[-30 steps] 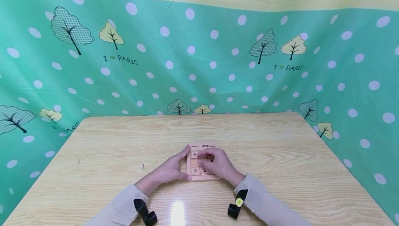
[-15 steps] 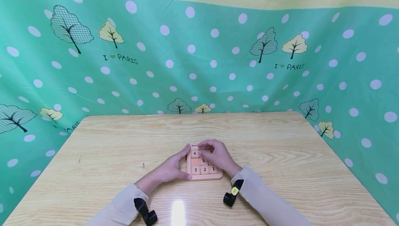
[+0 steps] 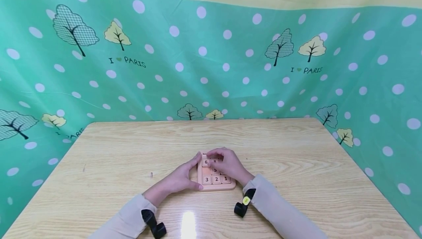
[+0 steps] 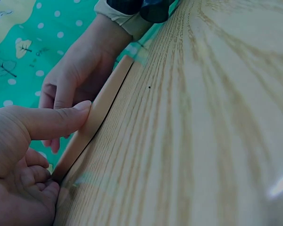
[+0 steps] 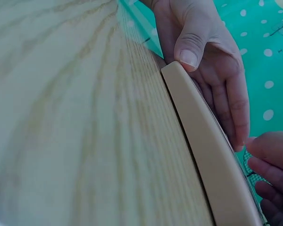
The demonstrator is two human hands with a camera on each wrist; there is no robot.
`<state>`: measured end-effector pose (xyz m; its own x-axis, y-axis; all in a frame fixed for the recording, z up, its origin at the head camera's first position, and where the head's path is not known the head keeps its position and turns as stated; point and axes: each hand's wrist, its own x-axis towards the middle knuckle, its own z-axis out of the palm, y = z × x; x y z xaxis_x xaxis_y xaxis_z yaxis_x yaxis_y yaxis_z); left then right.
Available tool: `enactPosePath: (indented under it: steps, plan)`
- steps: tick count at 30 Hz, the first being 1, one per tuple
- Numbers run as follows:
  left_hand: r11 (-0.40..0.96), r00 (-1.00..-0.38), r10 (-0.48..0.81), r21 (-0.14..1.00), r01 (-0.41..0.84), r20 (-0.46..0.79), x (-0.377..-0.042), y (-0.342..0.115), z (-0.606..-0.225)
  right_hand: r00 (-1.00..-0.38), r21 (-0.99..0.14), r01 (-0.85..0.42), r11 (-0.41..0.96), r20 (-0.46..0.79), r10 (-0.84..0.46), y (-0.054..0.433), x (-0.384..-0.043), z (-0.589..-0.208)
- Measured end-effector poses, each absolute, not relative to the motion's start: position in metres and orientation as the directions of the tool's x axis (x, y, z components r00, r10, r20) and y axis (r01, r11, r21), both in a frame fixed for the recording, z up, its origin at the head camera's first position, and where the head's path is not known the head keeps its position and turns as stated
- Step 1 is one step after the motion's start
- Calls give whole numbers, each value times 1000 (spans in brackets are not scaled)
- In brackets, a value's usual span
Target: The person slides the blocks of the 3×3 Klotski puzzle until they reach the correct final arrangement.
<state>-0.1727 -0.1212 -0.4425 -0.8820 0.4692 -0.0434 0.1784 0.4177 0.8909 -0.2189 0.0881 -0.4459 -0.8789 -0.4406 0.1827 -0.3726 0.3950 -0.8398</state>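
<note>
A pale wooden sliding number puzzle [image 3: 206,187] lies flat on the table in the head view. My left hand [image 3: 179,177] grips its left side, thumb at the near corner and fingers reaching toward the far corner. In the left wrist view the thumb [image 4: 68,120] presses the puzzle's near edge. My right hand [image 3: 229,164] is over the upper right part, bent index finger and thumb apart, their tips by the "6" tile [image 3: 206,162]. Tiles "3" [image 3: 206,180], "2" [image 3: 216,179] and "1" [image 3: 225,179] form the near row. Below "6" is a gap. The right hand covers other tiles.
The light wood table [image 3: 132,151] extends on all sides of the puzzle. Behind and beside it hangs a green dotted cloth [image 3: 230,66] printed with trees. Black wrist cameras [image 3: 242,208] are strapped over both sleeves.
My right hand has moved up off the middle of the puzzle, then slightly left toward the "6" tile, uncovering the "1" tile. The left hand has stayed in place.
</note>
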Motion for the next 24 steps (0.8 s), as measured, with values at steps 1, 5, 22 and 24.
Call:
enactPosePath:
  steps: [1, 5, 22, 24]
  plan:
    - [417, -882, 468, 891, 179, -42, -173, -121, -443, -879, -841, -369, 396, 177, -444, 88, -219, -446]
    - [423, -883, 468, 888, 179, -45, -174, -122, -444, -875, -845, -363, 392, 164, -457, 88, -219, -446]
    - [425, -880, 471, 889, 170, -57, -173, -121, -443, -871, -812, -387, 437, 167, -462, 87, -221, -449]
    - [422, -879, 474, 890, 174, -53, -173, -121, -443, -872, -811, -388, 437, 170, -460, 86, -221, -450]
